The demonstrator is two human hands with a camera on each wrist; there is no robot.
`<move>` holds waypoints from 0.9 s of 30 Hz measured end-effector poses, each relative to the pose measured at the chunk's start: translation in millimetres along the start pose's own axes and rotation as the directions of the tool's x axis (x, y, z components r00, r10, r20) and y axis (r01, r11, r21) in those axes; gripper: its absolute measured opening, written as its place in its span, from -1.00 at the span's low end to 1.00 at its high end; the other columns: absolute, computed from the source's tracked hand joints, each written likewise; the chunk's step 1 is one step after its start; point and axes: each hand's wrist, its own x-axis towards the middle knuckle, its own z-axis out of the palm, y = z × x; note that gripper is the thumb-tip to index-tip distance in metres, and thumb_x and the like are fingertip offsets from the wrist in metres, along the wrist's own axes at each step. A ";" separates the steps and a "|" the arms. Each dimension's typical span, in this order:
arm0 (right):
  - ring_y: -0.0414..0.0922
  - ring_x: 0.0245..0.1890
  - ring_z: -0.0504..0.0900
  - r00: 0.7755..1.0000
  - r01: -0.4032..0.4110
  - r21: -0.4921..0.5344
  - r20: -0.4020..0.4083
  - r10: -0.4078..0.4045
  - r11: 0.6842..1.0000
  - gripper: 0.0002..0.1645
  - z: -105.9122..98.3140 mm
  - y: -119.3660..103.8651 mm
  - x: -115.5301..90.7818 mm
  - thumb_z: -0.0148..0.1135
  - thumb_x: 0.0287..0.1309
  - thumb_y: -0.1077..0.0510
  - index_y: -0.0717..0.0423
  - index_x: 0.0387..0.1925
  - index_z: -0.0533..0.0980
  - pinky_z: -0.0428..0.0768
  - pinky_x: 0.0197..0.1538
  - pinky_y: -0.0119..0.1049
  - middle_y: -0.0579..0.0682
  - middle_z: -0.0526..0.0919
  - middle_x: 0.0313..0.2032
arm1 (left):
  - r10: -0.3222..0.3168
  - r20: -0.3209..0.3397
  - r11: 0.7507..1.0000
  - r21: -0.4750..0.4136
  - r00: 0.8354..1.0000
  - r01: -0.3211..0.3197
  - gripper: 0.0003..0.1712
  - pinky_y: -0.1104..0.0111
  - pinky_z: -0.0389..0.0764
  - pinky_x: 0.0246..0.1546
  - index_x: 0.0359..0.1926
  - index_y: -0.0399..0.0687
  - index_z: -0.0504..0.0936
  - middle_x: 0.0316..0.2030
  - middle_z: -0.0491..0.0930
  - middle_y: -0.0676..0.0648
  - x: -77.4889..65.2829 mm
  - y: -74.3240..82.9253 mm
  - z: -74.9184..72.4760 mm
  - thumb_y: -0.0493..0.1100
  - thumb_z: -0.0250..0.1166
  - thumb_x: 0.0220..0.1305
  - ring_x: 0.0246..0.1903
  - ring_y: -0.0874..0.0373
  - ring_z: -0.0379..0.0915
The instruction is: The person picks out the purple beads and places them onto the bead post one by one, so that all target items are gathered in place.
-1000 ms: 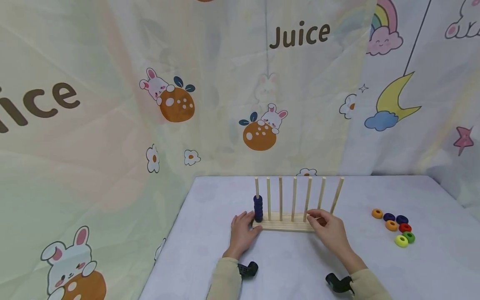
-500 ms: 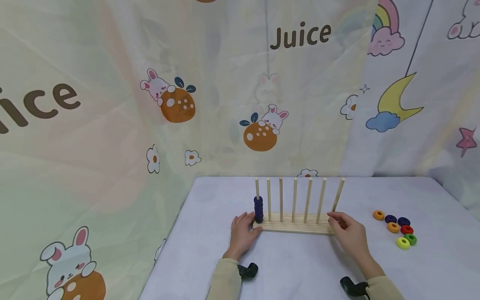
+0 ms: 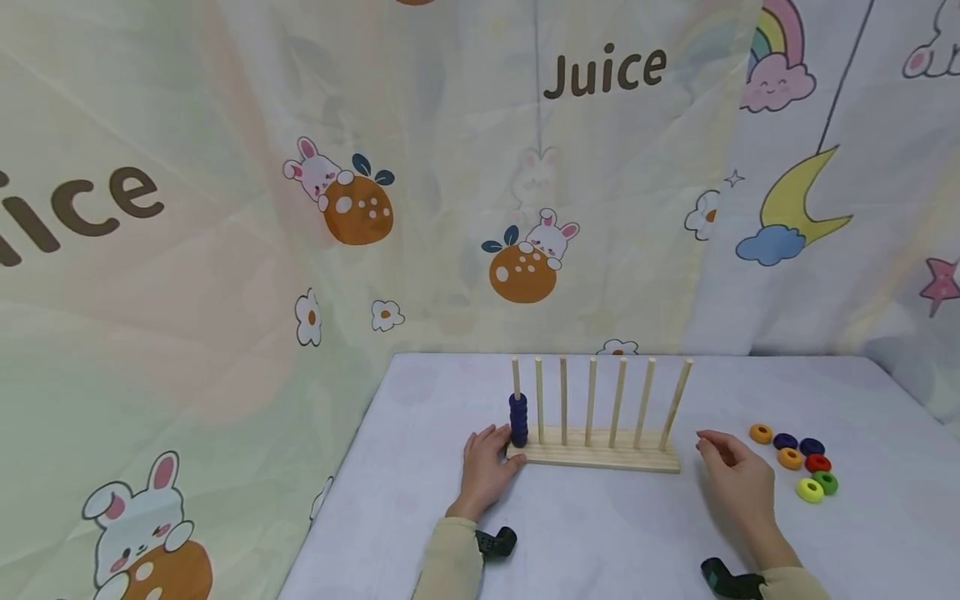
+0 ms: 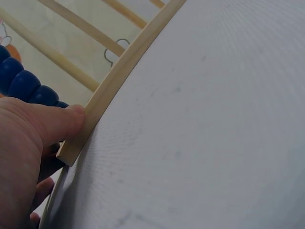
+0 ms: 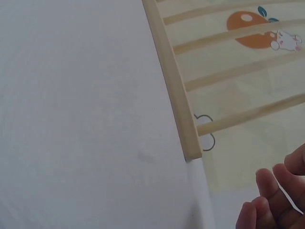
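A wooden peg rack (image 3: 600, 457) stands on the table, its row of upright pegs rising from a flat base. Dark blue rings (image 3: 518, 421) are stacked on the leftmost peg; the other pegs are bare. My left hand (image 3: 486, 473) holds the left end of the base, thumb (image 4: 66, 121) on its front edge and fingers partly hidden behind. To the right of the rack, my right hand (image 3: 738, 479) hovers between the base and some loose rings, its fingers loosely bent. In the right wrist view its fingertips (image 5: 267, 181) appear past the base's end, with nothing between them.
Loose rings lie at the right of the table: orange (image 3: 761, 433), dark blue (image 3: 812, 447), red (image 3: 817, 462), green (image 3: 826, 482) and yellow (image 3: 810, 490). A printed cloth (image 3: 435, 275) hangs behind the white-covered table (image 3: 600, 533).
My right hand has moved rightward from the rack's right-hand pegs, past the end of the base, toward the loose rings. My left hand has stayed at the base's left end.
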 end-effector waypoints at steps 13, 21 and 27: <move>-0.22 -0.31 0.41 0.994 -0.113 0.005 -0.010 0.113 0.994 -0.60 -15.4 22.7 17.5 0.05 0.37 -0.02 0.09 0.06 0.59 0.38 -0.39 -0.58 -0.02 0.64 -0.18 | 0.006 0.009 1.000 0.007 1.000 -0.006 -0.37 -0.11 0.04 0.38 0.22 -0.23 0.53 0.19 0.55 -0.09 -0.4 1.0 -0.4 -0.02 0.38 0.18 0.31 -0.09 0.29; -0.36 -0.42 0.41 0.984 -0.128 0.048 -0.115 0.133 0.991 -0.66 -21.4 30.3 27.3 0.14 0.31 0.03 0.11 -0.02 0.63 0.34 -0.39 -0.55 -0.33 0.58 -0.40 | 0.011 0.006 1.000 0.002 1.000 -0.011 -0.37 -0.09 0.03 0.38 0.22 -0.24 0.53 0.19 0.55 -0.10 -0.3 3.0 -2.0 -0.03 0.37 0.18 0.31 -0.09 0.29; -0.45 -0.46 0.39 0.982 -0.115 0.075 -0.142 0.125 0.991 -0.66 -32.3 32.3 39.0 0.18 0.26 0.03 0.16 -0.06 0.64 0.29 -0.33 -0.54 -0.53 0.46 -0.52 | -0.004 0.006 1.000 0.018 1.000 0.003 -0.37 -0.10 0.03 0.38 0.23 -0.22 0.53 0.20 0.55 -0.09 -1.4 2.0 -1.9 0.00 0.36 0.20 0.31 -0.08 0.28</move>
